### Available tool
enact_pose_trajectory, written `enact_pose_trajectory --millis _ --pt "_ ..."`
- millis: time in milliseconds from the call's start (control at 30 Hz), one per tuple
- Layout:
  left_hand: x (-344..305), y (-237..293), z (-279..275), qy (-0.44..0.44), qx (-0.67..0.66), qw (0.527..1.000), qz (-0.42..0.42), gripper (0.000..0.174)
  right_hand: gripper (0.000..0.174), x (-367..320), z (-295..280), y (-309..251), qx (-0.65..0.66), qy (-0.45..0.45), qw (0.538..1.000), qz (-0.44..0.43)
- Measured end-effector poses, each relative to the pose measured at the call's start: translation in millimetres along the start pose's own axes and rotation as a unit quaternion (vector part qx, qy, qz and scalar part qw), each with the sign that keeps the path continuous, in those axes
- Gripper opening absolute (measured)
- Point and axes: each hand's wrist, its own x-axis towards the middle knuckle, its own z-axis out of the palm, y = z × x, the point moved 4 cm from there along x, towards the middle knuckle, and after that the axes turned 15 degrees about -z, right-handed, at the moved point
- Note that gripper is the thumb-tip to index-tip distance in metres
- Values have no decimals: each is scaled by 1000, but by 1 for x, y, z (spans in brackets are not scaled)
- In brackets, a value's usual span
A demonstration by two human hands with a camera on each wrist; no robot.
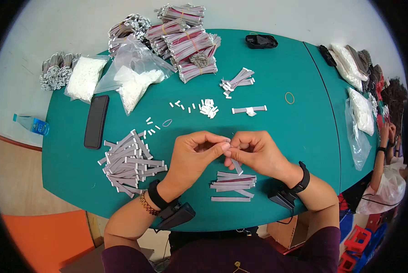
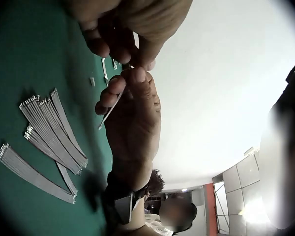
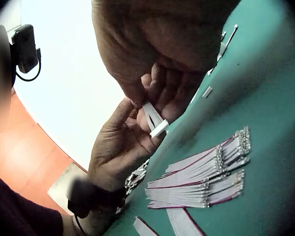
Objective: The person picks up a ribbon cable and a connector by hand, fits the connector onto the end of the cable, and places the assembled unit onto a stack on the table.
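Note:
Both hands meet fingertip to fingertip over the green table (image 1: 285, 132). My right hand (image 1: 258, 152) pinches a short grey ribbon cable (image 1: 237, 167), one end of which sticks out below the fingers. In the right wrist view that end carries a white connector (image 3: 160, 129). At the cable's other end, thumb and forefinger of my left hand (image 1: 192, 152) pinch too; the fingertips hide this end. Just below the hands lies a stack of ribbon cables (image 1: 233, 182), bare of white connectors. Loose white connectors (image 1: 208, 109) are scattered beyond the hands.
Cables with white connectors form a pile (image 1: 131, 166) at the left, near a phone (image 1: 96, 122). Plastic bags of white parts (image 1: 138, 86) and banded cable bundles (image 1: 190, 41) stand at the back. One cable (image 1: 250, 110) and a rubber band (image 1: 290, 98) lie farther right.

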Motion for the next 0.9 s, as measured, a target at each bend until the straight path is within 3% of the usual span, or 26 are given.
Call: enact_pose_trajectory --millis 433,900 --pt "3 -2 -5 -3 -27 999 -32 15 14 2 -4 1 32 13 999 -2" --pt "3 -7 -4 -54 -114 984 -123 18 14 3 -4 0 33 12 999 -10"
